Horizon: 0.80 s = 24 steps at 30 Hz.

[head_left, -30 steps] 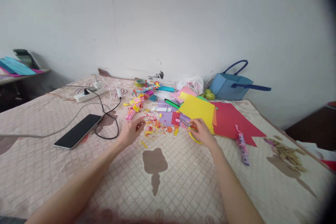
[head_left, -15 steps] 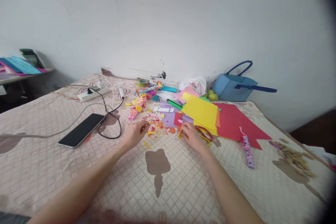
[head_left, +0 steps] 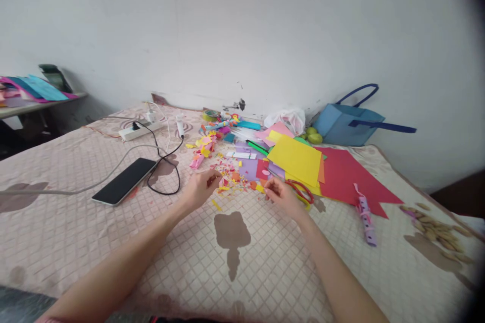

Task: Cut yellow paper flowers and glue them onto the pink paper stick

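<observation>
My left hand [head_left: 202,187] hovers at the left edge of scattered paper scraps [head_left: 230,181]; its fingers are pinched together, and anything between them is too small to make out. Across the scraps, my right hand [head_left: 281,194] pinches a small yellow paper piece [head_left: 259,188] at its fingertips. Scissors [head_left: 303,191] with red and yellow handles lie just behind the right hand, partly hidden by it. Yellow paper sheets [head_left: 295,159] and a red sheet [head_left: 346,176] spread out beyond. A pink paper roll with yellow flowers [head_left: 203,150] rests behind my left hand.
A phone [head_left: 124,181], a power strip [head_left: 141,131] and cables occupy the left side. At right lie a purple paper roll [head_left: 367,219] and peanuts in shells [head_left: 437,232]. A blue bag [head_left: 346,123] and a plastic bag [head_left: 288,120] stand by the wall.
The whole view has shifted slightly, so things appear farther right. The yellow piece shows more clearly at my right fingertips. My left hand keeps its pinched shape.
</observation>
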Motion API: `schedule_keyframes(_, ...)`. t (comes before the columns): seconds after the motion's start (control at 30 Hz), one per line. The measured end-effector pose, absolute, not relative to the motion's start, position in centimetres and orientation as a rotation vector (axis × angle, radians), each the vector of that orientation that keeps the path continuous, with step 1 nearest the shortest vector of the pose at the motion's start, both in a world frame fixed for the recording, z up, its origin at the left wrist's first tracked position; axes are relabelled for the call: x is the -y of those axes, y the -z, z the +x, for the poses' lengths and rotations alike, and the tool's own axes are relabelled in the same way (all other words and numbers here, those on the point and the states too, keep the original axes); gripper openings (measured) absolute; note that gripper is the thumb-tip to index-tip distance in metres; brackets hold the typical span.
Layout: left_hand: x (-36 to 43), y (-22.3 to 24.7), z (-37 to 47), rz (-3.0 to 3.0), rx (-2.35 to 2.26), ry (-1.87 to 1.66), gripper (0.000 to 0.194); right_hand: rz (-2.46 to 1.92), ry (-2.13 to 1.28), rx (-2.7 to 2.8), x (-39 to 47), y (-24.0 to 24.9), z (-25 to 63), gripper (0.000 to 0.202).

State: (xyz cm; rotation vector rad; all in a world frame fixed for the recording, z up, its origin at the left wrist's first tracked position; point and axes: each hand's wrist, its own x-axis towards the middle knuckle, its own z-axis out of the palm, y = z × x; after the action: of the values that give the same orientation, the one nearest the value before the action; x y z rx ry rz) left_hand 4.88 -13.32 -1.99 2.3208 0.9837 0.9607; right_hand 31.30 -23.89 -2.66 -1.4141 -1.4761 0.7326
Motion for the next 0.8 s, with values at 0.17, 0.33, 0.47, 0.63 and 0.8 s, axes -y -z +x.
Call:
schedule_keyframes(0.17,13.4,1.8,4.8,2.259,-0.988,-0.902,0.02,-1.44,-0.633,1.484,23.8,3.2,30.7,0.006)
schedule_keyframes(0.33,13.6,1.5,4.9,2.059,-0.896,-0.768,0.023,-1.483,-0.528,1.386,22.9,4.2,31.0,0.009)
schedule_keyframes(0.47,14.0,1.6,5.0,1.844,-0.694,-0.442,0.029,-1.528,-0.43,1.347,22.0,4.4,31.2,0.016)
schedule_keyframes(0.63,14.5,2.0,5.1,1.886,-0.557,-0.33,0.025,-1.674,-0.185,1.336,22.1,3.6,34.5,0.022)
schedule_keyframes(0.8,14.6,1.9,5.4,2.077,-0.559,-0.63,0.027,-1.919,0.097,1.315,22.4,3.2,39.6,0.02)
